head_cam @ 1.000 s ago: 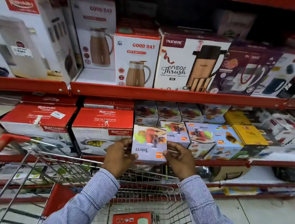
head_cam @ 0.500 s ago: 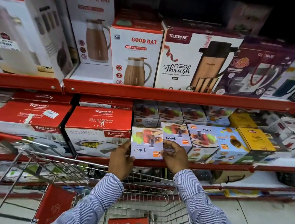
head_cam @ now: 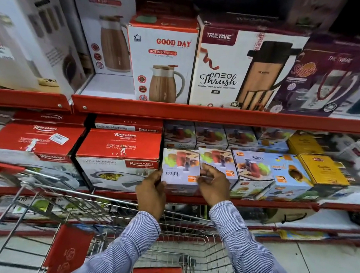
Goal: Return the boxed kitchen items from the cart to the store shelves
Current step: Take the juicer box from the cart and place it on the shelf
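Juicer box (head_cam: 179, 170), in mid-air a second earlier, sat at shelf (head_cam: 219, 115) front edge; left hand (head_cam: 151, 190) and right hand (head_cam: 213, 182) gripped its sides; one cart (head_cam: 113, 202) item nearly shelved.

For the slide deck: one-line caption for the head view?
Both hands, left and right, seat a Juicer box on the middle shelf, above the cart.
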A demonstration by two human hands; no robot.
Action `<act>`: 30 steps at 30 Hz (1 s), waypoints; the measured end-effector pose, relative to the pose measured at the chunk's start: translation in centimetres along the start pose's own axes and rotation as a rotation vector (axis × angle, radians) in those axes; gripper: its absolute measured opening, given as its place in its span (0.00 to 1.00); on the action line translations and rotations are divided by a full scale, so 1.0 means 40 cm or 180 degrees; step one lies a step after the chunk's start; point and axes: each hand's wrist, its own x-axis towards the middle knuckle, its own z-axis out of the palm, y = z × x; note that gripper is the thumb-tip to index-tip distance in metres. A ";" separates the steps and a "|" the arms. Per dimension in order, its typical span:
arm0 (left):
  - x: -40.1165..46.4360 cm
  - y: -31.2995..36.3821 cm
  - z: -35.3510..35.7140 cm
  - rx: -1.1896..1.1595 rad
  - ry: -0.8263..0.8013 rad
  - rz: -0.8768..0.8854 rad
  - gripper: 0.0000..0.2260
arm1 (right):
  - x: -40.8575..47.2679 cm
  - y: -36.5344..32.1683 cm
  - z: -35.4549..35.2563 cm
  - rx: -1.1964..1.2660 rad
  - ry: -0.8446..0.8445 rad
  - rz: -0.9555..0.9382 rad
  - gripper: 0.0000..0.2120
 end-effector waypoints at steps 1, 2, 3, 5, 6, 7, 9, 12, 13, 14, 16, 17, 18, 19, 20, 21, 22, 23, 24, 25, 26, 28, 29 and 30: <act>0.000 0.001 0.001 0.0000 0.0028 0.0035 0.14 | -0.001 0.003 -0.001 0.0001 0.0027 0.0004 0.21; 0.001 0.002 0.002 -0.0027 0.0041 0.0051 0.13 | -0.003 0.006 -0.002 -0.0018 0.0054 -0.0019 0.20; 0.004 0.001 0.003 -0.0073 0.0044 0.0032 0.12 | -0.005 0.009 -0.002 -0.0078 0.0088 -0.0055 0.19; 0.011 0.002 0.002 -0.0130 0.0045 -0.0024 0.11 | -0.009 0.011 -0.002 -0.0192 0.0157 -0.0156 0.18; 0.013 0.004 0.002 -0.0101 0.0018 0.0000 0.11 | -0.011 0.014 0.000 -0.0248 0.0178 -0.0213 0.18; 0.013 0.006 0.001 -0.0018 -0.0035 0.0076 0.12 | -0.014 0.017 0.001 -0.0330 0.0190 -0.0287 0.18; 0.009 0.010 0.001 0.0242 -0.0225 0.0284 0.14 | -0.024 0.022 0.002 -0.0597 0.0153 -0.0476 0.21; 0.005 0.000 0.003 0.0617 -0.0508 0.0453 0.19 | -0.044 0.033 0.001 -0.0967 -0.0179 -0.0832 0.27; 0.008 -0.010 0.005 0.0707 -0.0603 0.0478 0.22 | -0.048 0.040 0.001 -0.1170 -0.0308 -0.0966 0.28; 0.010 -0.016 0.005 0.0770 -0.0721 0.0502 0.25 | -0.053 0.045 0.000 -0.1424 -0.0440 -0.1074 0.29; 0.015 -0.031 0.003 0.0826 -0.0918 0.0563 0.28 | -0.066 0.058 0.002 -0.1931 -0.0639 -0.1232 0.30; 0.015 -0.036 0.000 0.0863 -0.0976 0.0635 0.29 | -0.074 0.067 0.004 -0.2130 -0.0676 -0.1316 0.31; 0.012 -0.043 -0.005 0.0916 -0.1019 0.0737 0.29 | -0.086 0.076 0.006 -0.2249 -0.0672 -0.1398 0.31; 0.004 -0.051 -0.011 0.0973 -0.1067 0.0833 0.30 | -0.097 0.093 0.008 -0.2305 -0.0649 -0.1471 0.31; -0.009 -0.059 -0.021 0.1000 -0.1126 0.0911 0.30 | -0.109 0.111 0.009 -0.2315 -0.0620 -0.1527 0.31; -0.028 -0.073 -0.032 0.1021 -0.1212 0.0975 0.30 | -0.123 0.135 0.010 -0.2321 -0.0615 -0.1533 0.31; -0.050 -0.089 -0.046 0.1037 -0.1295 0.1048 0.30 | -0.140 0.157 0.010 -0.2316 -0.0620 -0.1523 0.32; -0.074 -0.113 -0.058 0.1076 -0.1400 0.1097 0.30 | -0.159 0.184 0.012 -0.2276 -0.0644 -0.1473 0.32; -0.101 -0.139 -0.072 0.1125 -0.1507 0.1072 0.30 | -0.181 0.210 0.015 -0.2203 -0.0663 -0.1397 0.33; -0.127 -0.166 -0.086 0.1172 -0.1593 0.0952 0.30 | -0.203 0.232 0.017 -0.2127 -0.0668 -0.1292 0.33; -0.158 -0.201 -0.096 0.1206 -0.1659 0.0744 0.31 | -0.227 0.258 0.022 -0.2076 -0.0687 -0.1123 0.32; -0.218 -0.262 -0.110 0.1160 -0.1787 0.0208 0.34 | -0.270 0.311 0.040 -0.1977 -0.0804 -0.0604 0.30; -0.243 -0.289 -0.111 0.1127 -0.1853 -0.0136 0.35 | -0.284 0.340 0.051 -0.1942 -0.0896 -0.0311 0.29; -0.269 -0.318 -0.109 0.1073 -0.1943 -0.0595 0.35 | -0.300 0.365 0.064 -0.1908 -0.0991 -0.0018 0.27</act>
